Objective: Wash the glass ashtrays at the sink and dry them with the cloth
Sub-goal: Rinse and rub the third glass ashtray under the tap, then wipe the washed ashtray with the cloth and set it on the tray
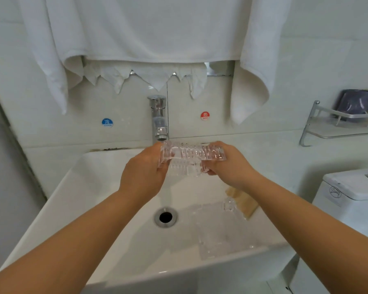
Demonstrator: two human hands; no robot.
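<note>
Under the tap, at 12 o'clock above the drain: both hands have the glass ashtray (191, 159) up over the sink (106, 209).
Left grip: left hand (143, 174) curled round the ashtray's 9 o'clock end, fingers clamped on the glass.
Right grip: right hand (232, 166) wrapped on the 3 o'clock end, clamped too.
Ashtray axis: long side runs 9 to 3 o'clock, nearly level, just below the tap (159, 119).
Basin, 5 o'clock: a second glass ashtray (221, 228) lies flat, touching a beige cloth (244, 201).
</note>
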